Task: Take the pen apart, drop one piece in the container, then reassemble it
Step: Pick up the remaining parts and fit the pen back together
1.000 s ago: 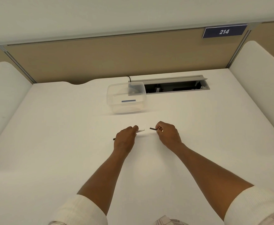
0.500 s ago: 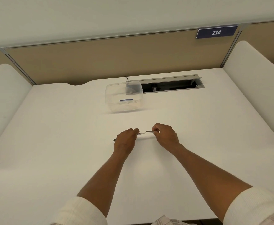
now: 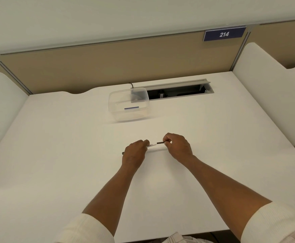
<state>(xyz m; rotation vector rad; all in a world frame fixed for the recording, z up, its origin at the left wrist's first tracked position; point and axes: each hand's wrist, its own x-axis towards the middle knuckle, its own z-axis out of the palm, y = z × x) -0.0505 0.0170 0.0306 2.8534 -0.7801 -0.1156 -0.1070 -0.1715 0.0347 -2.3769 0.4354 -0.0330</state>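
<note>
Head view: my left hand (image 3: 134, 153) pinches the white pen barrel (image 3: 152, 145); my right hand (image 3: 177, 146) pinches one dark piece (image 3: 160, 142) at its open end, above the desk (image 3: 55, 155). Light, stiff, slippery; I'd grip mid-barrel. One container (image 3: 128, 105) holds one blue piece (image 3: 131, 108).

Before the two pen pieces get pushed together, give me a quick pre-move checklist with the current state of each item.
1. Left hand grips the white pen barrel: ok.
2. Right hand fingers pinch the dark piece: ok.
3. Dark piece lines up with the barrel's open end: ok, roughly end to end.
4. Pieces fully seated: not ok.
5. Blue-edged item in the container is a pen part: cannot tell.
</note>
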